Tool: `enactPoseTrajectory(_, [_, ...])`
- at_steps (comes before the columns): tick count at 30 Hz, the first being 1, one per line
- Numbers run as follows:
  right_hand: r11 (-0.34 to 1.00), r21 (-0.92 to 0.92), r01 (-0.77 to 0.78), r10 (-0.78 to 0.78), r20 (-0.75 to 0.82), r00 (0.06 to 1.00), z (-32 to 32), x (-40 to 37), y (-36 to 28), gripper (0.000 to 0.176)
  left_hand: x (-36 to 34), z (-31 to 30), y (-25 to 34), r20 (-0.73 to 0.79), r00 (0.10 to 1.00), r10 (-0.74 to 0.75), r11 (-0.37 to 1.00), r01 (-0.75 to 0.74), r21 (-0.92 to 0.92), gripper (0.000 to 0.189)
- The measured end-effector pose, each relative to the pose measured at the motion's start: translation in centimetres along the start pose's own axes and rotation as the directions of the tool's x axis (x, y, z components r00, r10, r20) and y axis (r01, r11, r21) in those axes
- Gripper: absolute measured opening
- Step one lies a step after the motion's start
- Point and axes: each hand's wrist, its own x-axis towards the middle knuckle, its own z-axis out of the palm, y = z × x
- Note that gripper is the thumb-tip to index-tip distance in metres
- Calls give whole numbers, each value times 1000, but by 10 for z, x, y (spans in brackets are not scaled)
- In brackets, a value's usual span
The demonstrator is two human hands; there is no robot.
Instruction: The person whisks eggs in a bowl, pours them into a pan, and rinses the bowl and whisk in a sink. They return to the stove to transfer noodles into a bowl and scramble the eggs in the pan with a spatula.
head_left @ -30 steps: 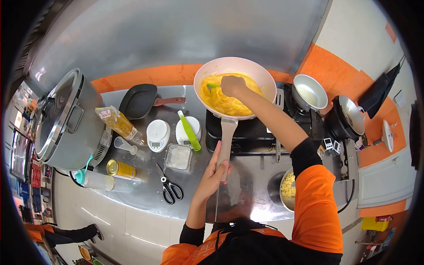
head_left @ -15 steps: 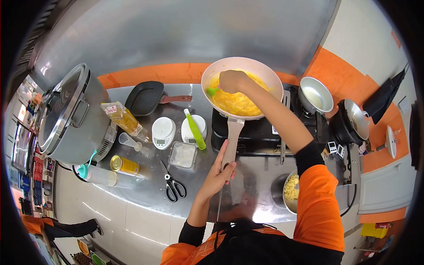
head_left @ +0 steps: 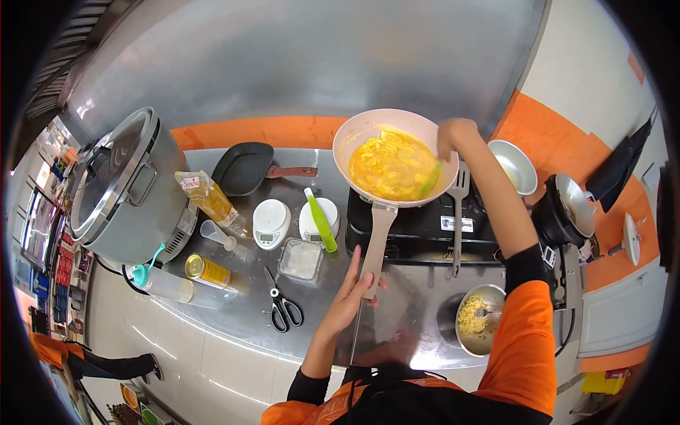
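Observation:
My left hand (head_left: 348,292) is closed round the end of the long beige handle of a frying pan (head_left: 346,138). The pan sits on a black portable stove (head_left: 397,237), tilted a little, and holds soft yellow egg (head_left: 389,163), partly set in folds. At the pan's right rim my right hand (head_left: 457,134) grips a green spatula (head_left: 430,183). Its blade lies in the egg at the right side; my fingers hide the upper part.
A slotted turner (head_left: 459,212) lies across the stove. Nearer me stands a bowl (head_left: 464,343) of yellow crumbly food with a utensil. To the left are scissors (head_left: 285,312), two white scales (head_left: 270,218), a clear container (head_left: 299,262), a dark square pan (head_left: 242,170) and a big cooker (head_left: 117,219).
My right hand has moved the spatula from the pan's left side to its right side. The egg looks more gathered and folded. My left hand stays on the handle; the view has shifted slightly.

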Motion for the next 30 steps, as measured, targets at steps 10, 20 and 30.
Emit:
enactPoseTrajectory(10, [992, -21, 127, -123, -445, 887, 37, 47, -17, 26, -74, -12, -54, -152, 986, -71, 997, 67, -29, 58])
enactPoseTrajectory(20, [973, -219, -68, -127, -762, 635, 35, 48, -35, 12, -163, -93, -78, -610, 772, 179, 981, -97, 166, 60])
enactPoseTrajectory(30, [967, -221, -127, -164, -921, 353, 109, 275, 107, 17, -346, -53, 200, 283, 477, 832, 467, -878, 104, 71])
